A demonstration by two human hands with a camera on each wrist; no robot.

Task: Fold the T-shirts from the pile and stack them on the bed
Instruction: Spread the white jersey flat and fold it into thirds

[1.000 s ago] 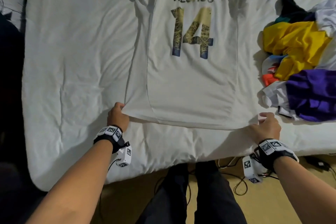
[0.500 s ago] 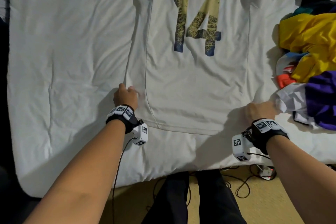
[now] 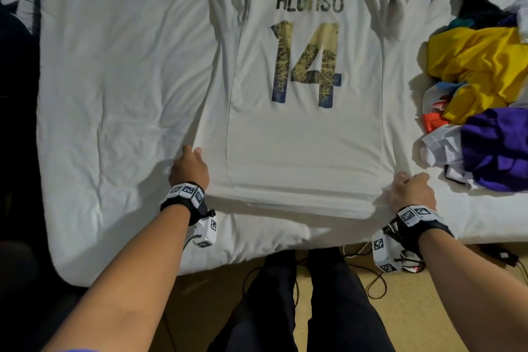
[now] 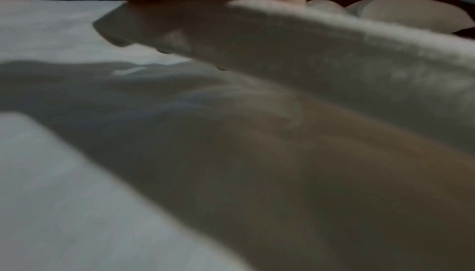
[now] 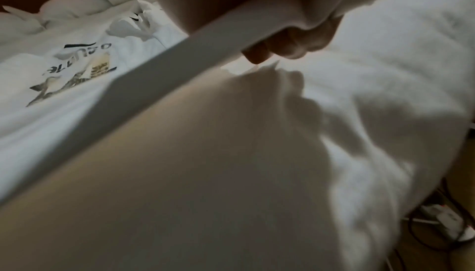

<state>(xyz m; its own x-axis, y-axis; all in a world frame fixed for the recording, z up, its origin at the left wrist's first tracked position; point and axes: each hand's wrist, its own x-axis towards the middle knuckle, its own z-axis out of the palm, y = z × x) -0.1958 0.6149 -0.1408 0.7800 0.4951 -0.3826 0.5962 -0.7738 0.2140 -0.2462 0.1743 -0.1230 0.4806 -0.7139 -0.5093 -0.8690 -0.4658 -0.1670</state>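
Observation:
A white jersey [image 3: 303, 137] with "ALONSO 14" on its back lies spread on the white bed [image 3: 114, 94], collar away from me. My left hand [image 3: 190, 167] grips its lower left hem corner. My right hand [image 3: 411, 190] grips the lower right hem corner. The hem is lifted slightly off the sheet and casts a shadow below. In the left wrist view the hem [image 4: 282, 37] hangs under my fingers. The right wrist view has my fingers [image 5: 303, 39] curled round the jersey's hem [image 5: 205, 37]. The pile of T-shirts [image 3: 485, 88] sits at the right.
The pile holds yellow, purple, white, orange and dark shirts, close to the jersey's right side. The bed's near edge [image 3: 257, 254] runs just below the hem. Cables [image 3: 371, 280] lie on the tan floor by my legs. White sheet stretches left of the jersey.
Half a second ago both hands were low on the sheet with the hem laid down; now they hold the corners lifted again, nearer me, and the collar is back in view.

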